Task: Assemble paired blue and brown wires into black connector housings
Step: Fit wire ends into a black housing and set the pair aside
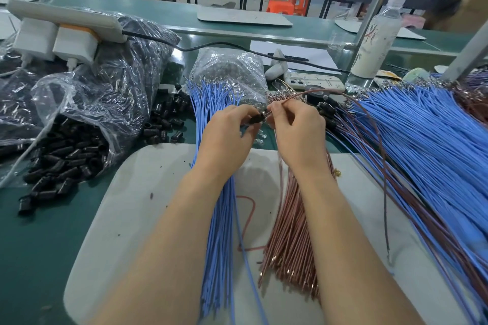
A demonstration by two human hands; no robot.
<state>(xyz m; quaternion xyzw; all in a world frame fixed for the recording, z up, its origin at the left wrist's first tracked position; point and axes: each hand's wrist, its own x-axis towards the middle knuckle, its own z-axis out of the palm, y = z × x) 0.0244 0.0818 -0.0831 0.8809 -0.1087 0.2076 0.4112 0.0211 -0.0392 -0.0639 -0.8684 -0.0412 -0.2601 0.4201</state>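
Black housing (256, 119) between both hands (298, 129)

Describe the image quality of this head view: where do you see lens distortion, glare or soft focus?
Head view: wide-angle bending curves the green bench edge and leans the metal post; glare glints off the clear plastic bag; hands and wires are sharp, with soft shadows beneath; the background tables look softer.

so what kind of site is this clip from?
Most likely a wire-harness assembly line in a factory. Bulk bundles of blue wires, an open bag of black connector housings, and long green workbenches in rows with stock boxes behind.
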